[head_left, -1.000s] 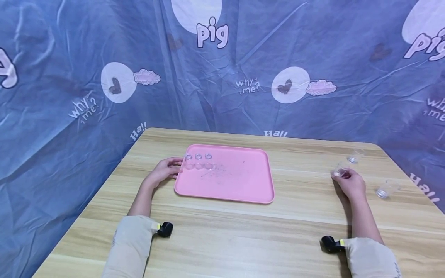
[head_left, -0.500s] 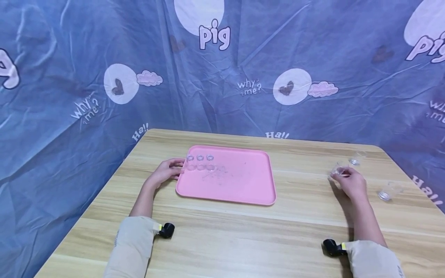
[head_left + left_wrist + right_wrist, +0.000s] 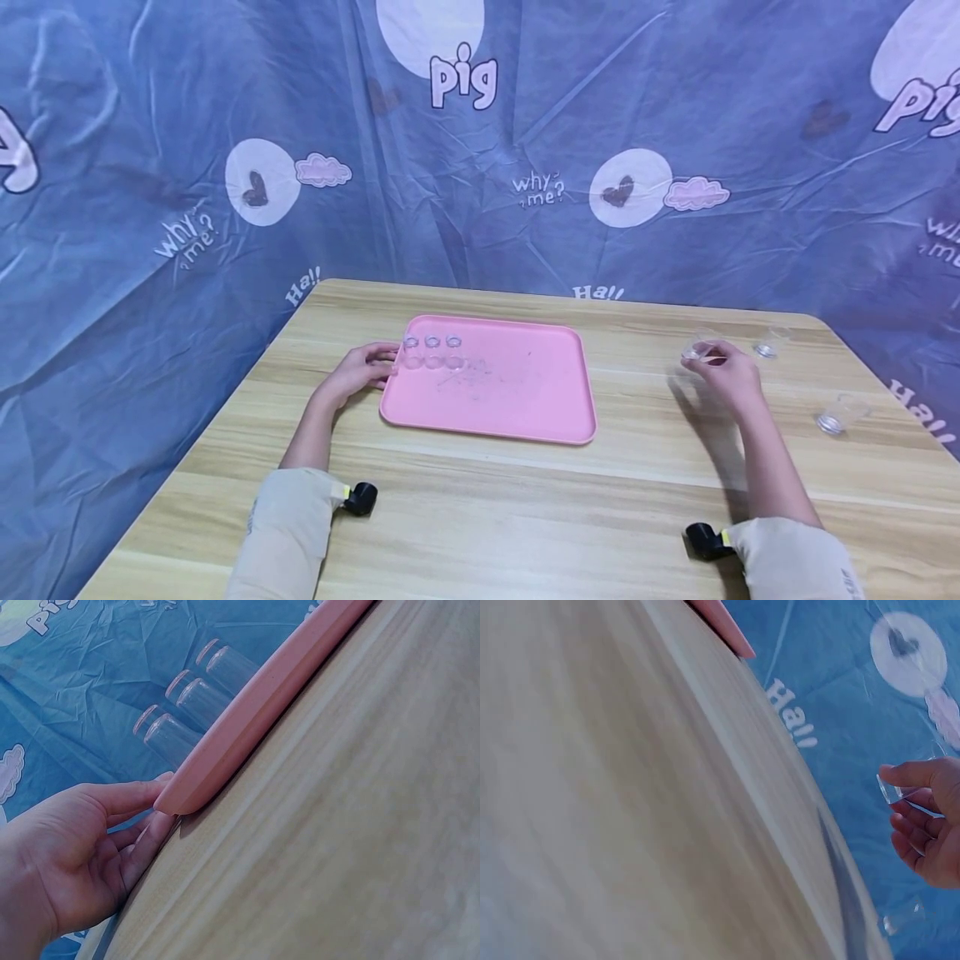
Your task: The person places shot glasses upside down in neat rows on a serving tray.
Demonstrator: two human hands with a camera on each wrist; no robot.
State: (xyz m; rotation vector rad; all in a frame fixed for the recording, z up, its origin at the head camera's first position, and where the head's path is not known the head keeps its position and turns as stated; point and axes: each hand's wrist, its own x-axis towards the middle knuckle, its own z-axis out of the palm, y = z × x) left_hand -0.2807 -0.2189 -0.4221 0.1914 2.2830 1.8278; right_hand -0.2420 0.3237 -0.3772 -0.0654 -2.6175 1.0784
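Note:
My left hand (image 3: 358, 368) grips the left rim of a pink tray (image 3: 487, 408), thumb on top and fingers below the edge. Three small clear glasses (image 3: 432, 352) stand upside down in a row near the tray's left end; the left wrist view shows these glasses (image 3: 196, 701) with their thick bases up. On the right, my right hand (image 3: 735, 379) holds another clear glass (image 3: 699, 343) between thumb and fingers, raised over the table, its shadow falling below. In the right wrist view the held glass (image 3: 889, 787) is tilted, its thick base toward the left.
Two more clear glasses stand upright right of my right hand: one glass (image 3: 771, 342) farther back, one glass (image 3: 838, 415) nearer. The wooden table (image 3: 525, 517) carries everything. A blue printed cloth (image 3: 465, 217) hangs behind its far edge.
My right hand has lifted the glass and moved it left, away from the other two glasses. The left hand and the tray have stayed in place.

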